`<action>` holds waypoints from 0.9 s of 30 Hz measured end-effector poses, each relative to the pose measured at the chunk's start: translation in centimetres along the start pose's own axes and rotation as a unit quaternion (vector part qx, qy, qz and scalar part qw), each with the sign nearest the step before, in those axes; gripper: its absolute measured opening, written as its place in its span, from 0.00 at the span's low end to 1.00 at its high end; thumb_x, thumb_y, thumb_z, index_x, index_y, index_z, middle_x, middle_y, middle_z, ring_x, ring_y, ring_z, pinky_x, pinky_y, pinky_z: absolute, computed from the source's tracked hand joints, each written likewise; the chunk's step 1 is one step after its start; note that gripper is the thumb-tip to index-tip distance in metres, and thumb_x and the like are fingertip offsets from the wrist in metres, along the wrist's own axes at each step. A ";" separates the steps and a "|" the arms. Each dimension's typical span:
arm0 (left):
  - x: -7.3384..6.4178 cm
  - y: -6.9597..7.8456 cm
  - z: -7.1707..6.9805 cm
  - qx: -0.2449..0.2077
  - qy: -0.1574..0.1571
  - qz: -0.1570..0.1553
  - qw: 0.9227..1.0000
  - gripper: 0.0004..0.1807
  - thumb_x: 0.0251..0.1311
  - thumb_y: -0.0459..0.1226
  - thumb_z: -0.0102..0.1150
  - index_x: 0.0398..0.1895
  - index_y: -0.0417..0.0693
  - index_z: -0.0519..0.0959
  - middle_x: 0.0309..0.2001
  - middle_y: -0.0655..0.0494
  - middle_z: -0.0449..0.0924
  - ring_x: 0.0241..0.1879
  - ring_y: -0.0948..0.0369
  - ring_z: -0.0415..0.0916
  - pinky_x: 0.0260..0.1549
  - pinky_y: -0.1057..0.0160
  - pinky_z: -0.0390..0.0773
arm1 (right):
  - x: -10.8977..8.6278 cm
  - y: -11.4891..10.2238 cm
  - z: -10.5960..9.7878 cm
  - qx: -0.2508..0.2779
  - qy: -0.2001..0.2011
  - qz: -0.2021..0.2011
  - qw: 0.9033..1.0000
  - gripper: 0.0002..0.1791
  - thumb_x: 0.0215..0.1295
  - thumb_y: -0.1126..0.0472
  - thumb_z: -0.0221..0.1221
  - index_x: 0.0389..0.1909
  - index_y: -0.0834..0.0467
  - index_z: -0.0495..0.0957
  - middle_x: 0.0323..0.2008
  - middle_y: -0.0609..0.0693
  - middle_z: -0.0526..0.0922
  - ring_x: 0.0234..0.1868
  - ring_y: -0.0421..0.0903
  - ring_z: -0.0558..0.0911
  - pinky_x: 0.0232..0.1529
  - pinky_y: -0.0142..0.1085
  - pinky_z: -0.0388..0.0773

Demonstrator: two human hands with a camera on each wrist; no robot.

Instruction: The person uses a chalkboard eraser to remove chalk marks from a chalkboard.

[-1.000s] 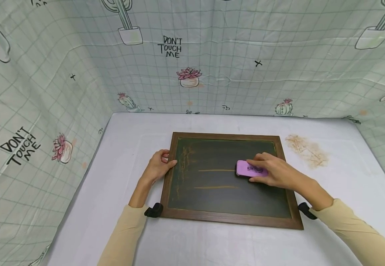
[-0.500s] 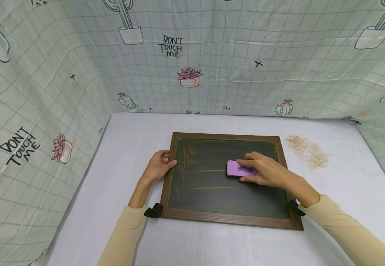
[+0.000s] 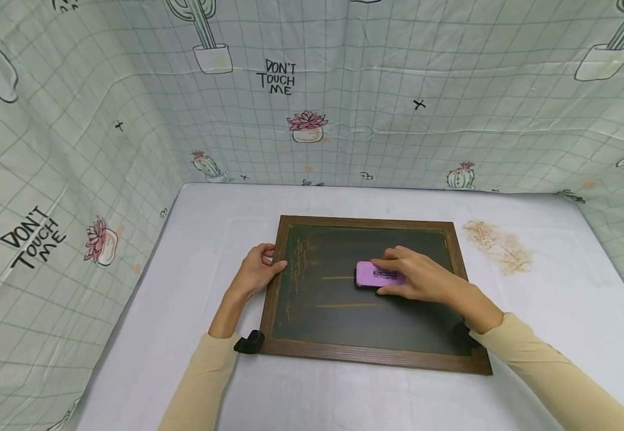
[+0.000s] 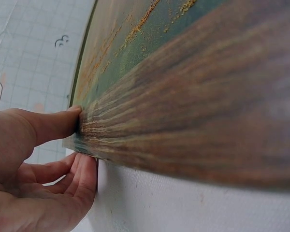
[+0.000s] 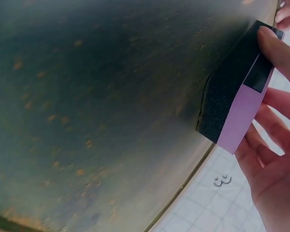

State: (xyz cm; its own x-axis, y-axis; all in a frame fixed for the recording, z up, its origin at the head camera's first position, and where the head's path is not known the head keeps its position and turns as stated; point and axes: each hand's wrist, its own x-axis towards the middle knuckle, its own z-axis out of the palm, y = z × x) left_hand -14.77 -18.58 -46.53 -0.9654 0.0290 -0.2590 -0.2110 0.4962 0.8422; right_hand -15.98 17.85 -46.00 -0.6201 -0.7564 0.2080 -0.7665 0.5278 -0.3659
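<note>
A chalkboard (image 3: 333, 329) in a brown wooden frame lies on the white table. My left hand (image 3: 254, 269) pinches the frame's left side, thumb on top and fingers at the outer edge, as the left wrist view shows too. In my right hand (image 3: 416, 275) is a chalkboard eraser (image 3: 368, 273) with a purple top and a dark felt underside; thumb and fingers grip its two long sides. The felt (image 5: 227, 92) is down at the board's surface. Two yellow chalk lines run across the middle, the upper one (image 3: 337, 278) ending at the eraser, the lower one (image 3: 344, 306) nearer me.
Yellow chalk dust streaks (image 3: 301, 257) mark the board's left part. To the right of the board, a patch of brownish dust (image 3: 497, 244) is smeared on the white tablecloth (image 3: 554, 287). A grid-patterned curtain (image 3: 376, 90) with cactus drawings hangs behind and at the sides.
My right hand has slid the eraser leftward along the upper chalk line, and less of that line shows. The left hand stays at the frame.
</note>
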 end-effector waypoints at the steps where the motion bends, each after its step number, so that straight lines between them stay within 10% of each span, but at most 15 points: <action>1: 0.0 0.0 0.0 0.001 0.000 0.000 1.000 0.33 0.71 0.35 0.61 0.74 0.31 0.63 0.63 0.35 0.68 0.56 0.46 0.67 0.54 0.47 0.71 | 0.1 0.0 0.0 0.000 -0.003 0.000 1.000 0.31 0.57 0.51 0.76 0.57 0.65 0.84 0.41 0.49 0.79 0.38 0.40 0.70 0.38 0.36 0.72; 27: 0.0 0.2 0.1 0.002 0.001 -0.002 1.000 0.32 0.72 0.34 0.61 0.73 0.30 0.63 0.62 0.35 0.68 0.56 0.45 0.68 0.54 0.47 0.71 | 3.4 -1.5 1.1 0.008 -0.024 -0.041 0.999 0.32 0.60 0.49 0.74 0.60 0.64 0.82 0.44 0.52 0.80 0.39 0.43 0.71 0.38 0.37 0.72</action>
State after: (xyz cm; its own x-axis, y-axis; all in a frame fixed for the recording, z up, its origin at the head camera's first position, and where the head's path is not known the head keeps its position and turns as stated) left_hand -14.73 -18.40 -46.45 -0.9650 0.0245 -0.2610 -0.2142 0.5003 0.8390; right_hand -16.72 14.05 -45.73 -0.5466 -0.8146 0.1940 -0.8112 0.4577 -0.3639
